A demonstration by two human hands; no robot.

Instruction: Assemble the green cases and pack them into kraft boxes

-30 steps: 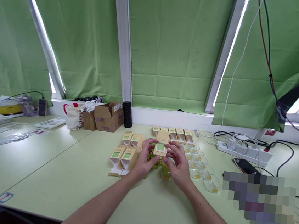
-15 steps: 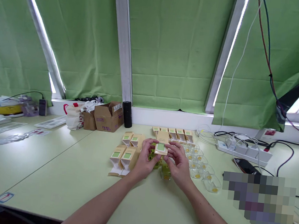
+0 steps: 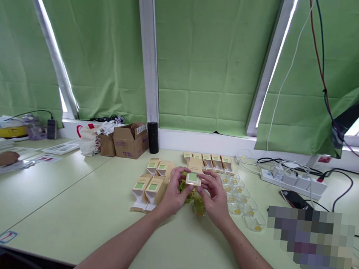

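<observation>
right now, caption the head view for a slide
Left hand and right hand hold a tan cardboard box with a green square, near similar boxes.

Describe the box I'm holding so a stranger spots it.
Below the middle green blind is a table. There, your left hand and right hand hold a tan box with a green square. Similar boxes stand nearby; only this one is held.
</observation>
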